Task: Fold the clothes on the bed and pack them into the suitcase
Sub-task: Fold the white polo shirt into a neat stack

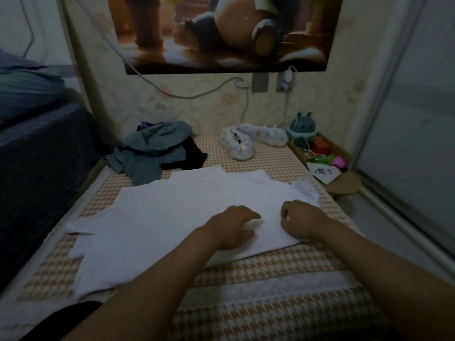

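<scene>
The left hand [231, 226] lies palm down on the white cotton short-sleeved shirt [172, 217], its fingers loosely bent and the tips touching the cloth; it has hold of nothing that shows. The right hand [304, 220] sits just beside it at the shirt's right edge, fingers curled under almost into a fist, knuckles up. Whether cloth is pinched inside that curl cannot be told, since the fingertips are hidden.

The shirt is spread flat across the middle of the bed with the tan-and-cream houndstooth cover [270, 262]. One sleeve points to the bed's near left side, and a small rumpled corner stands up at its far right side. It shows only a few light creases.

At the far left of the bed lies an unfolded heap of grey-blue and black clothes [152, 148], just touching the shirt's far edge.
</scene>
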Tool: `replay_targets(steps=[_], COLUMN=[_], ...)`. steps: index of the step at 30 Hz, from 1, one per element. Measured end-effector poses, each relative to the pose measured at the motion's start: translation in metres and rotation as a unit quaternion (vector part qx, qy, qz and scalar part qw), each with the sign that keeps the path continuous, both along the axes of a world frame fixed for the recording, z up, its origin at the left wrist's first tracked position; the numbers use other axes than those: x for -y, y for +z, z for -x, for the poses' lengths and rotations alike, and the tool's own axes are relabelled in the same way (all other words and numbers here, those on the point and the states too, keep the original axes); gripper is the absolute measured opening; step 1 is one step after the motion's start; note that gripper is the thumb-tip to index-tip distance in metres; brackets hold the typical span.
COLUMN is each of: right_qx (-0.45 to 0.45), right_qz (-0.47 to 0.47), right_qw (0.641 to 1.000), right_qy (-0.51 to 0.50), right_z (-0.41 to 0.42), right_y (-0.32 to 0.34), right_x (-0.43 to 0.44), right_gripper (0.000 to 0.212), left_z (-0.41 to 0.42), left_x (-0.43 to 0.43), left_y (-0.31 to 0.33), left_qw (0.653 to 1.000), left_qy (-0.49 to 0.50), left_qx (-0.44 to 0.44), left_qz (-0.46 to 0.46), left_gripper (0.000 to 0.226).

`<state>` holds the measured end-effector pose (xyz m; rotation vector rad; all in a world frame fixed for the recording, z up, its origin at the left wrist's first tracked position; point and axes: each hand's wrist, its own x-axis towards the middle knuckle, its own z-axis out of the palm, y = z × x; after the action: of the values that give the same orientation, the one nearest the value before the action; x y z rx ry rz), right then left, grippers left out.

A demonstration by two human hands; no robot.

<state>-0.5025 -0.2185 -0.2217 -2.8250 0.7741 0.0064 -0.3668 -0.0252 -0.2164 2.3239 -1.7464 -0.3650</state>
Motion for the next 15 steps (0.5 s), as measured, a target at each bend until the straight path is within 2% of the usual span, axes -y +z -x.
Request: replay_targets(steps=[2,4,5,7,9,10,11,13,15], right_qx=[0.122,0.204,0.198,0.117,0.022,-0.004,0.002,0.078,0.169], right_qz=[0.039,0.067,0.066,0.045,0.007,-0.022,-0.047,-0.079,-0.142], right_qw=[0.991,0.971,0.969,0.976,0.98,0.98,0.983,0.985,0.968], right_qy=[-0.044,-0.101,-0.13,-0.176,-0.199,-0.197,-0.179,-0.135,-0.122], right_z=[0.005,0.007,0.009,0.012,0.013,0.013,0.013,0.011,0.006], right_y=[0.006,0.014,0.017,0.018,0.011,0.008,0.004,-0.002,-0.003], right_x=[0.016,0.035,0.045,0.063,0.079,0.085,0.09,0.094,0.093], right_gripper=[0.018,0.042,0.057,0.082,0.089,0.086,0.074,0.035,0.029], left_z=[0.01,0.015,0.015,0.014,0.012,0.009,0.005,-0.003,-0.009], left_x=[0.022,0.042,0.052,0.071,0.09,0.101,0.112,0.14,0.168], left_y=[-0.009,-0.011,-0.011,-0.01,-0.012,-0.014,-0.015,-0.014,-0.005], left_qw=[0.998,0.996,0.998,1.0,0.996,0.992,0.987,0.978,0.973], left_qy=[-0.012,-0.012,-0.002,0.02,0.025,0.029,0.034,0.021,-0.022], left_qx=[0.023,0.047,0.038,0.002,-0.005,-0.002,-0.001,-0.003,-0.006], left_qz=[-0.066,-0.074,-0.052,0.011,0.088,0.125,0.159,0.209,0.229], left_gripper=[0.06,0.057,0.053,0.042,0.033,0.031,0.031,0.042,0.067])
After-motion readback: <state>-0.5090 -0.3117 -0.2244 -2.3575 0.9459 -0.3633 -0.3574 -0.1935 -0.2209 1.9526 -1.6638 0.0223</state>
